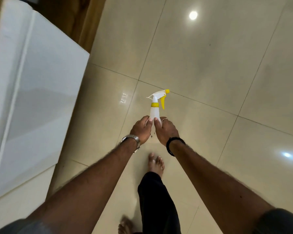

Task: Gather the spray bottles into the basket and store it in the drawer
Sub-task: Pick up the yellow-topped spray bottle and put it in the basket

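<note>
A white spray bottle [154,110] with a yellow collar, trigger and nozzle tip is held upright in front of me over the tiled floor. My left hand [141,129], with a metal watch at the wrist, grips its lower body from the left. My right hand [166,130], with a ring and a black wristband, grips it from the right. The bottle's base is hidden between the two hands. No basket or drawer is in view.
A large white glossy cabinet [29,92] fills the left side, its corner reaching toward the middle. Brown wood [85,19] shows behind it. Shiny beige floor tiles [210,65] spread ahead and to the right. My bare feet [156,164] and a dark trouser leg are below.
</note>
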Tool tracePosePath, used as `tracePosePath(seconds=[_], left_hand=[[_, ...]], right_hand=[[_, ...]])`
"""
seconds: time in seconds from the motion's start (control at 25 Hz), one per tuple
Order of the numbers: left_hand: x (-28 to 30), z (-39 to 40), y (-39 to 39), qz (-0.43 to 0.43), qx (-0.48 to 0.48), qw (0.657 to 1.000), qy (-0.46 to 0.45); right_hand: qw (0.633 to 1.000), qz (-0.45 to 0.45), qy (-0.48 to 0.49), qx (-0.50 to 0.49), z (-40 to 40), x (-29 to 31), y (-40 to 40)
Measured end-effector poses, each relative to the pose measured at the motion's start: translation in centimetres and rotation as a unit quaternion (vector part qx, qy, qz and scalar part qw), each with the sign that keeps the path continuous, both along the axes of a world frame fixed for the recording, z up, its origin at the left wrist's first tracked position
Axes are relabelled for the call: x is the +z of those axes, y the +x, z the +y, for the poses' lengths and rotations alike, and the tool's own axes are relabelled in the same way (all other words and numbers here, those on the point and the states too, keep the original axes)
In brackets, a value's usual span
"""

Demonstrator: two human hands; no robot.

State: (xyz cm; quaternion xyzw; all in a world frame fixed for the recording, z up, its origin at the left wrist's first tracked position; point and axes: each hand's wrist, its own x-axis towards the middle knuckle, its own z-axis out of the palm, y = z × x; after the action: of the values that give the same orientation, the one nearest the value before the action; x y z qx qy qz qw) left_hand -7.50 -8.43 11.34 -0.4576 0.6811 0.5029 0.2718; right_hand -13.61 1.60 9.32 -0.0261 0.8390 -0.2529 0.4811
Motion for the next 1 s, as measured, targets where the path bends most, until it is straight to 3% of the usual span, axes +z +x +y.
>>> tracePosePath(seconds=[0.2, 0.48, 0.76, 1.0], left_hand=[[9.8, -2.6, 1.1, 0.034, 0.051, 0.998, -0.024], [18.9, -7.8, 10.2, 0.112, 0.179, 0.975, -0.074], [25.1, -11.2, 24.8, 0.262, 0.351, 0.881, -0.176], [30.3, -14.1, 41.4, 0.294, 0.436, 0.807, -0.268]], right_hand=[[0.997, 0.052, -0.046, 0.042, -2.2, 9.5, 0.6], [0.98, 0.087, -0.136, 0.111, -7.4, 19.4, 8.6], [0.935, 0.17, -0.249, 0.186, -14.3, 26.1, 21.8], [0.885, 0.152, -0.334, 0.287, -19.7, 30.6, 36.7]])
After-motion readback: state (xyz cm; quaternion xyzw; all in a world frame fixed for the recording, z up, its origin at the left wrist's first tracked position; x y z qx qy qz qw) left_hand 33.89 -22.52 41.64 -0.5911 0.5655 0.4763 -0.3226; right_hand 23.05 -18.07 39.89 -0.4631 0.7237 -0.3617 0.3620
